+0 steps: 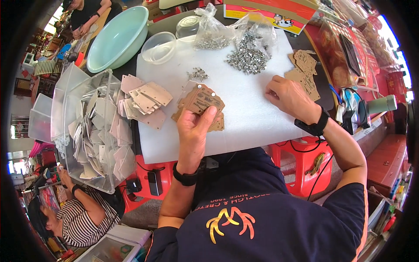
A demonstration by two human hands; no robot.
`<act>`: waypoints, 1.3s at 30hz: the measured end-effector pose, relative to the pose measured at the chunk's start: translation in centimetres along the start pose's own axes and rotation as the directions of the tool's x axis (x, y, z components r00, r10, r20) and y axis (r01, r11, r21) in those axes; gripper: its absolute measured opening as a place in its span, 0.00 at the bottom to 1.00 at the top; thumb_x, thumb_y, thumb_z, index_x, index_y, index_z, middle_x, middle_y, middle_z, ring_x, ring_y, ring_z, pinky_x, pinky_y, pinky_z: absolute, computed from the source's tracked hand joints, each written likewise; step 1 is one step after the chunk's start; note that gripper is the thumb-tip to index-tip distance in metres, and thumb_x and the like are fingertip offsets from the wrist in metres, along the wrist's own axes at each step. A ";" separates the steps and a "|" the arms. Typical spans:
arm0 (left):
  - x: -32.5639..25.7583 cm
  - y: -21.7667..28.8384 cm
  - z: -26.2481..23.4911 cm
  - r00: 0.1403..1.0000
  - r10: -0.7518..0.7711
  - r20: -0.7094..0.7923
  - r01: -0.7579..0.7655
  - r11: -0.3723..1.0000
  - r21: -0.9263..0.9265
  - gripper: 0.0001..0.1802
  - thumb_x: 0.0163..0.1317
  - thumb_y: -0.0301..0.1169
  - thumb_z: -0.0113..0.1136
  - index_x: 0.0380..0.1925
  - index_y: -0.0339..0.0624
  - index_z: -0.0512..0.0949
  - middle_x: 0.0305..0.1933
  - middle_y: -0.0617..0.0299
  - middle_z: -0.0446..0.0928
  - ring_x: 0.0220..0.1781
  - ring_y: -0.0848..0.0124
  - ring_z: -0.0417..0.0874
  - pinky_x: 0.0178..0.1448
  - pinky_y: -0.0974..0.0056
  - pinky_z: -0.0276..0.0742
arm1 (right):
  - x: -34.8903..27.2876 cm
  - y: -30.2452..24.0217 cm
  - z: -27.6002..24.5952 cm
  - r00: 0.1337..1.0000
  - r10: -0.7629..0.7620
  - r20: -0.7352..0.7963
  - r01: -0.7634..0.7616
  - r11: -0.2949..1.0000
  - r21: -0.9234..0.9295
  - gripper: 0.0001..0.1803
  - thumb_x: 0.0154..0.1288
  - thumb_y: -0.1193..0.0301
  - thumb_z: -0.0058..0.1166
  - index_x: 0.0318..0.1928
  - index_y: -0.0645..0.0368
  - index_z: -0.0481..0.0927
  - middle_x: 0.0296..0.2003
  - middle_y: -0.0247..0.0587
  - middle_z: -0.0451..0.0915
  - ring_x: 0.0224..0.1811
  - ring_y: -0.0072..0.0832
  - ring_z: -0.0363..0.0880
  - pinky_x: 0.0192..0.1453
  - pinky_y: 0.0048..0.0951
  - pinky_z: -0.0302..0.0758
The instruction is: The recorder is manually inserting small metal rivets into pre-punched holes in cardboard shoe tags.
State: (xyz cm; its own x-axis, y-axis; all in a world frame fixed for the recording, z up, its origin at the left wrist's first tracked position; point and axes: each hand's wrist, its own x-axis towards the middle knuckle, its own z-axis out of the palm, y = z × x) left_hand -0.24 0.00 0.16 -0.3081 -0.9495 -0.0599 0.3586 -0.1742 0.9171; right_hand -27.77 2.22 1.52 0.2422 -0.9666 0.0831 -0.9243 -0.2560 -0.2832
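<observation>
Now | left hand (pixel 193 131): one tag stack (pixel 201 101) | right hand (pixel 290 97): empty | two rivet bags (pixel 253 41)

brown tags (pixel 203 101), white mat (pixel 244 113), mint basin (pixel 118 37)

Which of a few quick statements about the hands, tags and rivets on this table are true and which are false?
1. The left hand holds a stack of brown card tags. True.
2. The right hand rests inside the pale green basin. False: it rests on the white foam sheet.
3. A pile of small metal rivets lies on the foam sheet. True.
4. The clear plastic bin holds rivets. False: it holds pale tags.
</observation>
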 end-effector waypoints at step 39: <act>1.0 -0.6 2.2 0.979 0.204 -0.009 -0.202 0.974 0.106 0.16 0.68 0.24 0.56 0.55 0.37 0.72 0.49 0.64 0.78 0.49 0.79 0.77 0.53 0.70 0.74 | 1.9 -9.8 2.8 0.915 0.181 -0.361 0.138 0.700 0.701 0.04 0.61 0.78 0.61 0.35 0.64 0.79 0.30 0.39 0.76 0.27 0.25 0.77 0.30 0.25 0.75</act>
State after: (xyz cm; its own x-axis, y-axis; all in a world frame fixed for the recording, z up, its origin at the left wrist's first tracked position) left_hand -2.67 -0.26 0.37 -0.2200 -0.9674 0.1251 0.3183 0.0500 0.9467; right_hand -17.48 2.90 1.75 -0.0523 -0.9277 0.3696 -0.4063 -0.3183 -0.8565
